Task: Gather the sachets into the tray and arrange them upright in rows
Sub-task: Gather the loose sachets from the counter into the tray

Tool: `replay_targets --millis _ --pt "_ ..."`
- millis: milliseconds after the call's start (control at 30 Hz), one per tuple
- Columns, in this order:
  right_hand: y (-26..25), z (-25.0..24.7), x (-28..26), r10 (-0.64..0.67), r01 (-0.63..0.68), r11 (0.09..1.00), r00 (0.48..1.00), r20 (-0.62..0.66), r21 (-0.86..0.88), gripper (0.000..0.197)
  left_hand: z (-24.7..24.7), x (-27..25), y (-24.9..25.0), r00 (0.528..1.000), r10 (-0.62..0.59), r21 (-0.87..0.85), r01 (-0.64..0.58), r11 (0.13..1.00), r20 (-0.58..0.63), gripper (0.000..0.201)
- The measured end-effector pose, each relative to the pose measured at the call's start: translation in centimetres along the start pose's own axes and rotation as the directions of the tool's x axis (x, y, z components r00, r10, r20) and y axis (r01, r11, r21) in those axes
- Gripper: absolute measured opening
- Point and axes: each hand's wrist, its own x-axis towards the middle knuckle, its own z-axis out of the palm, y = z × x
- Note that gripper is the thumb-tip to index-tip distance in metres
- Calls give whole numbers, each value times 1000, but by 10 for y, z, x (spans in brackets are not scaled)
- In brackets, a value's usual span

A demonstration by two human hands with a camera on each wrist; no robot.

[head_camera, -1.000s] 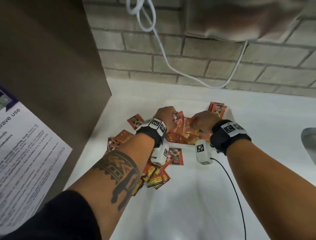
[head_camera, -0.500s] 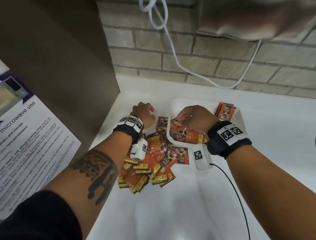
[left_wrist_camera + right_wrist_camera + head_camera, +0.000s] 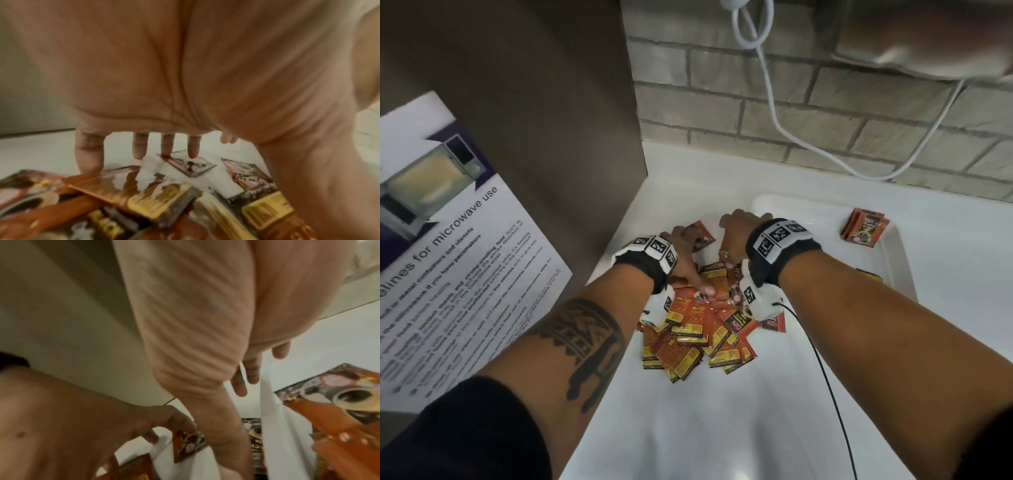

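1. Resting flat on a loose sachet (image 3: 186,163), the left hand (image 3: 686,251) has its fingers (image 3: 167,144) straight and spread.
2. The right hand (image 3: 736,236) reaches with relaxed fingers, holding nothing.
3. Glossy orange foil sachets (image 3: 695,334) lie heaped on the smooth white desk (image 3: 722,428).
4. A few square sachets stand in the white plastic tray (image 3: 893,260).

Microwave-use notice (image 3: 448,240) (left); white cable (image 3: 774,113) against brick wall (image 3: 825,113).

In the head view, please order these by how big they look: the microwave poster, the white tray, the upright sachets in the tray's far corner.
1. microwave poster, though nearness enlarges it
2. white tray
3. upright sachets
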Motion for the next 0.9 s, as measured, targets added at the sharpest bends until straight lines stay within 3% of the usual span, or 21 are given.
replay_targets --millis 133,233,333,433,533,767,900 --pt "3 7 7 1 13 975 998 60 -223 102 11 -4 1 998 13 -41 -15 999 -66 146" --pt "-2 11 1 -40 43 975 999 20 -220 81 16 -3 -2 995 23 -67 -30 997 -100 143" --pt "-11 12 7 0 4 989 1000 29 -146 69 15 -2 -5 993 20 -74 -29 997 -118 139" --pt "-13 7 20 50 -45 995 997 58 -86 38 15 -1 -7 986 15 -96 -32 995 -166 135" --pt "-9 4 22 44 -43 999 998 47 -27 20 14 -1 -10 981 11 -129 -36 991 -192 132" --pt "4 -8 17 5 6 990 997 -75 139 9 -1 -6 -30 986 -84 -174 59 983 -141 131" --pt "15 -18 12 53 24 957 966 -253 289 18 2 -12 -34 985 -149 -131 136 982 -91 121"
